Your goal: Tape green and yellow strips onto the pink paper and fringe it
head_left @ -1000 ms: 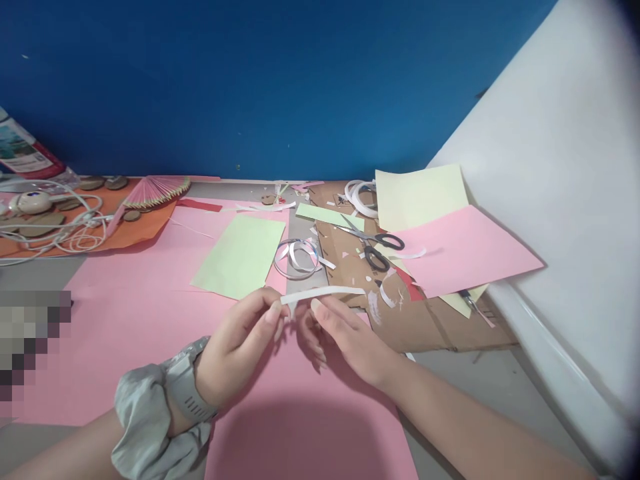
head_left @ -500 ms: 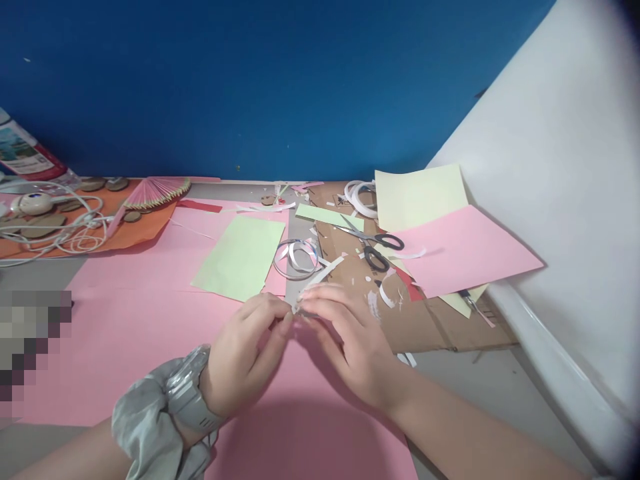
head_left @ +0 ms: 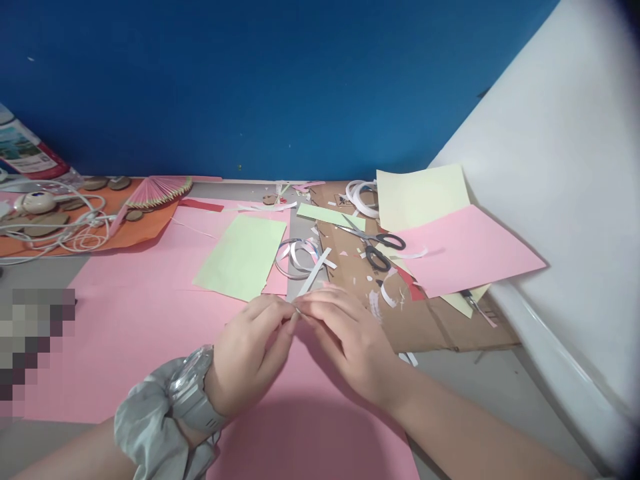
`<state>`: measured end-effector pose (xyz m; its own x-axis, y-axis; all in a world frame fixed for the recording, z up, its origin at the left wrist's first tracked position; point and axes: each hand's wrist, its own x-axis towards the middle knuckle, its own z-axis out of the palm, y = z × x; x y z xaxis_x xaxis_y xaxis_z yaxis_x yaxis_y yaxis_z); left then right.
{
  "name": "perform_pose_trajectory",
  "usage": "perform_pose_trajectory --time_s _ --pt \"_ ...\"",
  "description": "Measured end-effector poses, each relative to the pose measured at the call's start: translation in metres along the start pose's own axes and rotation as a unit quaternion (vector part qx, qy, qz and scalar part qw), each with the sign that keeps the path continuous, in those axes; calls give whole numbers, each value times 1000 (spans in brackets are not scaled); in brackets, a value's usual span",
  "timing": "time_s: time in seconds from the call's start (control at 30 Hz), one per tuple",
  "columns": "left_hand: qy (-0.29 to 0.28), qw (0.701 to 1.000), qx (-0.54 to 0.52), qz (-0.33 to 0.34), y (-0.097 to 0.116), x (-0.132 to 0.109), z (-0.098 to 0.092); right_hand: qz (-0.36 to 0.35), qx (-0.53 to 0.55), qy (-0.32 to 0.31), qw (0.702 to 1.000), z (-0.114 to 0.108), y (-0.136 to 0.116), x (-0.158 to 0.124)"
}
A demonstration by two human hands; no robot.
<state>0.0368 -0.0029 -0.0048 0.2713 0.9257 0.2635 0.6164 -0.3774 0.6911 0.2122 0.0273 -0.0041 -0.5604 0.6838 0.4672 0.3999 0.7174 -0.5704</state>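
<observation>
- Left hand [head_left: 250, 357] and right hand [head_left: 353, 337] pinch the white strip [head_left: 315, 271] at its near end, over the pink sheet [head_left: 315, 440]; their fingers hide any fold there
- Light, even pressure should suit such thin paper; twisting would likely crease it
- The free end angles away; best clear of the scissors [head_left: 374, 238]

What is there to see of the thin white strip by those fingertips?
The white strip looks like paper, narrow and straight where visible. Its near end disappears among the fingertips of the left hand and the right hand; the rest slants away rightward, its far end unheld. Whether it touches anything beneath, I cannot tell.
</observation>
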Motion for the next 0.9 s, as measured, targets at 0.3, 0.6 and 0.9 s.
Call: perform_pose_trajectory --time_s 0.3,0.6,0.9 --pt "-17 998 -55 -30 0 2 -1 34 44 19 998 0 -2 2" --pt "-17 976 -205 -67 -6 3 -5 167 75 38 982 -6 4 3" --pt "-17 929 -351 -113 -8 6 -4 273 148 79 947 -9 11 7"
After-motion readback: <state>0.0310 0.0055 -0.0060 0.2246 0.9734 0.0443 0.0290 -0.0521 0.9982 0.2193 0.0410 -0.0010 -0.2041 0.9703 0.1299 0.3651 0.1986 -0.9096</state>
